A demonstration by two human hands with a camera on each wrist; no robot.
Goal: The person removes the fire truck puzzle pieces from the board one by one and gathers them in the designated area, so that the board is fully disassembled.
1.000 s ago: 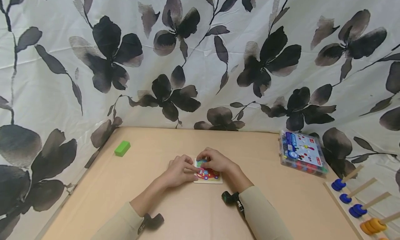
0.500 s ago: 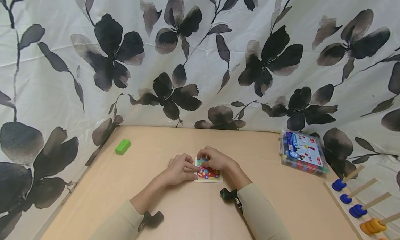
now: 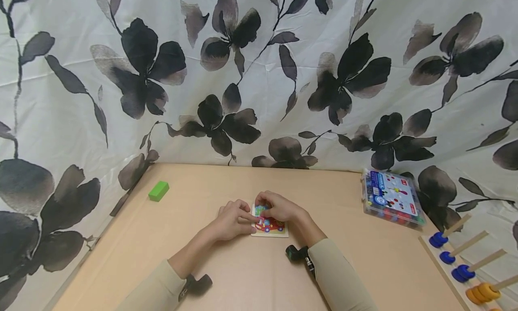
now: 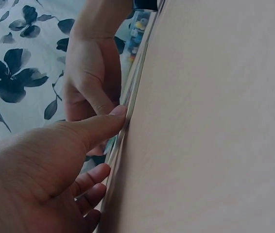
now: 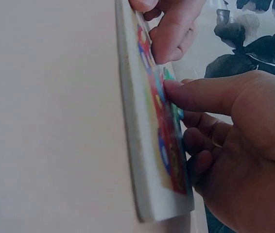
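Pale wood edges the small picture board (image 3: 279, 235), which lies face up on the tabletop (image 3: 243, 275), straight in front of the person and between both hands. Its near edge runs left to right, roughly square to the person; it looks wider than deep, though the slanted view leaves its true long axis uncertain. The red vehicle (image 3: 273, 227) printed across it stretches sideways, wheels toward the person; which end is its front I cannot tell. The left hand (image 3: 234, 220) grips the board at its left side, thumb reaching onto the near edge, fingers bent by the side. The right hand (image 3: 281, 207) comes over the far right part, thumb on the picture and fingers curled near the far edge, clamped on the board; whether it also pinches a loose piece is hidden. Well apart, a green block (image 3: 158, 191) sits far left, its length slanting away to the right, and a clear plastic case (image 3: 391, 197) lies far right, beyond a bead rack (image 3: 447, 268).
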